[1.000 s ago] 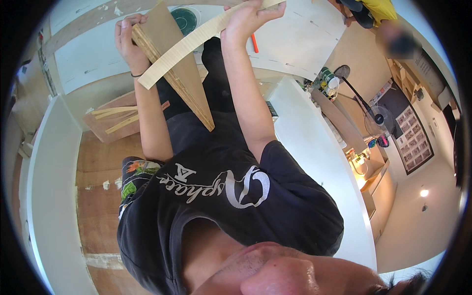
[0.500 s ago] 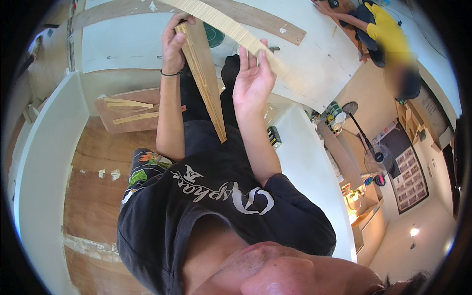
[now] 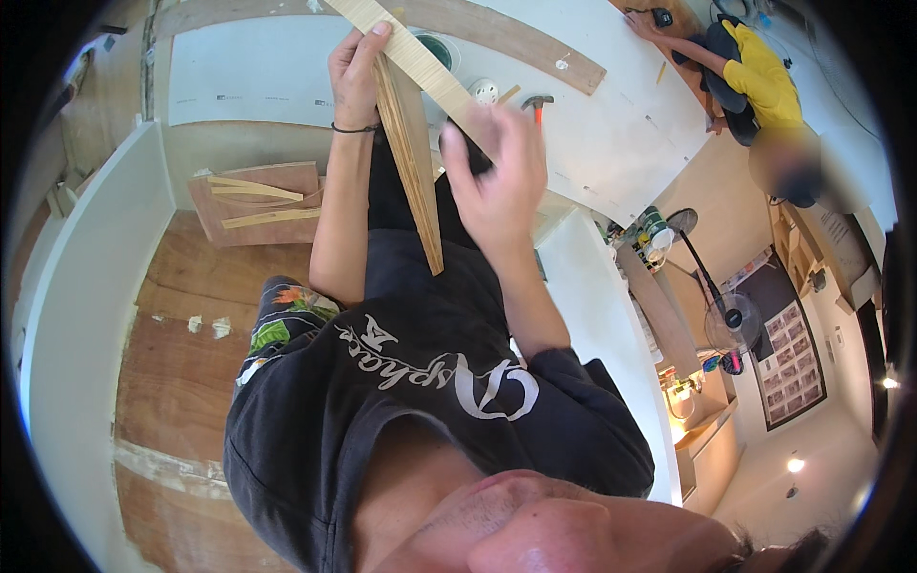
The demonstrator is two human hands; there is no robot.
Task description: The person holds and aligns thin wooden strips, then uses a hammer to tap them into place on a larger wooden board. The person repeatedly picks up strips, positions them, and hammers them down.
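My left hand [image 3: 355, 84] grips a long plywood board [image 3: 406, 143], its layered edge facing me and its narrow end reaching toward my shirt. The thumb of that hand also presses a pale, thin wood-grain strip [image 3: 420, 65] across the board's far end. From there the strip slants down to the right, its lower end partly hidden by my right hand [image 3: 501, 177]. That hand is smeared by motion, with thumb and fingers apart; whether it touches the strip is unclear.
A hammer [image 3: 538, 103] and a green-rimmed tub [image 3: 439, 53] lie beyond the board on a white panel [image 3: 611, 124]. Wood strips [image 3: 258, 191] rest on a plywood piece at left. White side walls [image 3: 95, 258] flank me. A co-worker in yellow [image 3: 764, 86] works at far right.
My left thumb has come over the strip, which now lies against the board's end. My right hand has moved right and lower, its fingers no longer stretched upward. The hammer has come into view.
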